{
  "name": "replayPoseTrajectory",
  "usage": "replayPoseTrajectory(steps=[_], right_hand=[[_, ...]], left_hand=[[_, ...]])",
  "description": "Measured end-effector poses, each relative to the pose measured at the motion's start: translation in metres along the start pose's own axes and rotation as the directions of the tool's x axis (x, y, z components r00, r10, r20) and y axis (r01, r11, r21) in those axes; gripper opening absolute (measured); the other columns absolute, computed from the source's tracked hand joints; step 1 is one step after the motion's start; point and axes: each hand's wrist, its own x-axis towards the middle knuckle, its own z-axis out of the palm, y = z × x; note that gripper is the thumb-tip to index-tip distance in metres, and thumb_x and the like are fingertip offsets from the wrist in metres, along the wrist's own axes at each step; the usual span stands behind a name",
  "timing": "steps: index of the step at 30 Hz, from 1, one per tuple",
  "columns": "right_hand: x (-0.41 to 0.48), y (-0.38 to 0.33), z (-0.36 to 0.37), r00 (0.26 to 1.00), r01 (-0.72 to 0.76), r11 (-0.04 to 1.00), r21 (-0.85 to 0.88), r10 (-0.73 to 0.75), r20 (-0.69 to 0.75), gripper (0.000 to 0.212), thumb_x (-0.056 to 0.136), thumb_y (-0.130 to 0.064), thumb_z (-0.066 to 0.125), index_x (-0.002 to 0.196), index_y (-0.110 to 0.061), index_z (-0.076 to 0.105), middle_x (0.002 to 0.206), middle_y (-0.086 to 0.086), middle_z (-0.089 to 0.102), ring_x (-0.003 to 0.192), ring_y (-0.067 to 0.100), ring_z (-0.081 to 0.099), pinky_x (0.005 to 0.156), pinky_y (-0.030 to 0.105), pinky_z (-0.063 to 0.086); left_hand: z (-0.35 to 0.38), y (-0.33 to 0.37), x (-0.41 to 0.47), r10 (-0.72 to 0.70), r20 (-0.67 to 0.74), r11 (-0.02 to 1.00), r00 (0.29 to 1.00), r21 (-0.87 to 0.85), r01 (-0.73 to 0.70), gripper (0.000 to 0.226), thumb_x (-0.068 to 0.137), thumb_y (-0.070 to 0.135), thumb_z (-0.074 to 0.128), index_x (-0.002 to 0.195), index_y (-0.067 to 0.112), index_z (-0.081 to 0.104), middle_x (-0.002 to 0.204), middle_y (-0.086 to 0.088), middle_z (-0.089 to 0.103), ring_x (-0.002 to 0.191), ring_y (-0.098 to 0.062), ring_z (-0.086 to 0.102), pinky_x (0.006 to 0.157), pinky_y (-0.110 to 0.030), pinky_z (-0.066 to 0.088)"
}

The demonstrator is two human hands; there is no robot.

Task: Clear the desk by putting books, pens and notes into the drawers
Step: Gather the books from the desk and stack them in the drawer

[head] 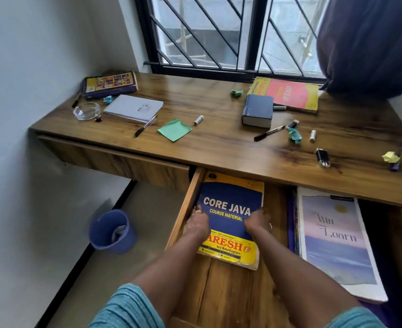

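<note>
A blue and yellow "Core Java" book (230,197) lies in the open drawer (185,209) under the wooden desk (219,147). My left hand (197,221) grips its left edge and my right hand (258,221) grips its right edge. To the right in the drawer lies a pale book (334,242) with a sea picture. On the desk are a purple and yellow book (110,84), a white notepad (133,107), a dark thick book (258,110), a red and yellow book (292,93), a green note (174,130) and black pens (145,126) (268,133).
A glass ashtray (86,111), crumpled paper balls (295,136) (391,157), glue sticks (198,120) (312,136) and a small black clip-like item (322,157) lie on the desk. A blue bin (111,230) stands on the floor left. The left drawer (115,159) is closed. A curtain (370,43) hangs at right.
</note>
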Motion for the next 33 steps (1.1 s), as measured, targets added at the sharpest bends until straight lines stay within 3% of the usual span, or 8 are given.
replayPoseTrajectory(steps=[4, 6, 9, 15, 21, 26, 30, 33], right_hand=[[-0.023, -0.006, 0.008, 0.969, 0.239, 0.955, -0.176, -0.247, -0.022, 0.068, 0.093, -0.014, 0.052, 0.149, -0.011, 0.014, 0.15, 0.018, 0.019, 0.136, 0.038, 0.026, 0.107, 0.044, 0.033], [-0.035, -0.003, 0.02, 0.892, 0.452, 0.815, -0.362, -0.421, 0.166, 0.089, 0.084, -0.028, 0.067, 0.15, -0.017, 0.009, 0.156, 0.015, 0.008, 0.142, 0.038, 0.015, 0.112, 0.046, 0.03], [-0.046, 0.006, 0.037, 0.77, 0.636, 0.57, -0.52, -0.423, 0.477, 0.105, 0.073, -0.047, 0.073, 0.15, -0.03, 0.004, 0.158, 0.009, -0.005, 0.144, 0.039, 0.002, 0.112, 0.058, 0.019], [-0.052, 0.006, 0.045, 0.722, 0.685, 0.397, -0.611, -0.485, 0.494, 0.093, 0.074, -0.046, 0.072, 0.147, -0.031, 0.017, 0.156, 0.006, 0.01, 0.141, 0.039, 0.013, 0.105, 0.064, 0.027], [-0.059, -0.029, 0.051, 0.848, 0.525, 0.507, -0.683, -0.253, 0.465, 0.104, 0.073, -0.048, 0.073, 0.15, -0.035, 0.004, 0.159, 0.003, -0.005, 0.144, 0.039, 0.004, 0.105, 0.07, 0.015], [-0.077, -0.075, 0.062, 0.965, 0.257, 0.657, -0.708, -0.216, 0.15, 0.041, 0.09, -0.029, 0.057, 0.129, -0.019, 0.048, 0.144, 0.009, 0.038, 0.131, 0.034, 0.04, 0.107, 0.062, 0.026], [-0.095, -0.126, 0.078, 0.959, 0.153, 0.845, -0.513, -0.252, -0.13, 0.024, 0.095, -0.014, 0.043, 0.116, -0.012, 0.055, 0.136, 0.012, 0.04, 0.123, 0.033, 0.043, 0.101, 0.048, 0.036], [-0.102, -0.151, 0.091, 0.927, 0.185, 0.859, -0.478, -0.314, -0.206, 0.027, 0.095, -0.016, 0.042, 0.12, -0.012, 0.054, 0.143, 0.013, 0.032, 0.131, 0.034, 0.034, 0.104, 0.047, 0.034]], left_hand=[[-0.005, 0.001, -0.014, 0.078, -0.119, 0.997, 0.99, -0.008, -0.079, 0.057, 0.092, -0.002, 0.045, 0.146, 0.007, 0.027, 0.152, -0.009, 0.027, 0.138, -0.023, 0.034, 0.111, -0.033, 0.034], [-0.007, -0.001, -0.021, 0.129, -0.167, 0.992, 0.977, 0.02, -0.128, 0.061, 0.091, -0.006, 0.043, 0.148, 0.006, 0.023, 0.155, -0.009, 0.023, 0.142, -0.022, 0.026, 0.115, -0.032, 0.029], [-0.019, -0.005, -0.028, 0.2, -0.217, 0.979, 0.955, 0.022, -0.2, 0.06, 0.093, -0.008, 0.038, 0.149, 0.006, 0.021, 0.157, -0.009, 0.02, 0.145, -0.02, 0.021, 0.119, -0.029, 0.022], [-0.051, -0.044, -0.03, 0.315, -0.258, 0.946, 0.913, 0.014, -0.323, 0.05, 0.097, 0.008, 0.042, 0.146, 0.012, 0.033, 0.153, -0.005, 0.032, 0.138, -0.021, 0.038, 0.112, -0.031, 0.035], [-0.076, -0.086, -0.02, 0.391, -0.269, 0.91, 0.88, -0.029, -0.413, 0.048, 0.096, 0.0, 0.035, 0.142, 0.01, 0.04, 0.147, -0.01, 0.042, 0.133, -0.024, 0.044, 0.111, -0.032, 0.037], [-0.103, -0.135, 0.007, 0.508, -0.226, 0.854, 0.831, 0.007, -0.521, 0.053, 0.093, -0.009, 0.032, 0.139, 0.012, 0.045, 0.141, -0.01, 0.048, 0.129, -0.022, 0.047, 0.108, -0.028, 0.038], [-0.133, -0.168, 0.036, 0.56, -0.247, 0.823, 0.79, 0.065, -0.564, 0.048, 0.089, -0.011, 0.033, 0.125, 0.009, 0.057, 0.123, -0.013, 0.057, 0.117, -0.026, 0.054, 0.098, -0.034, 0.046], [-0.146, -0.179, 0.054, 0.585, -0.259, 0.806, 0.769, 0.077, -0.587, 0.043, 0.087, -0.008, 0.035, 0.12, 0.008, 0.058, 0.118, -0.013, 0.059, 0.113, -0.026, 0.055, 0.097, -0.037, 0.048]])
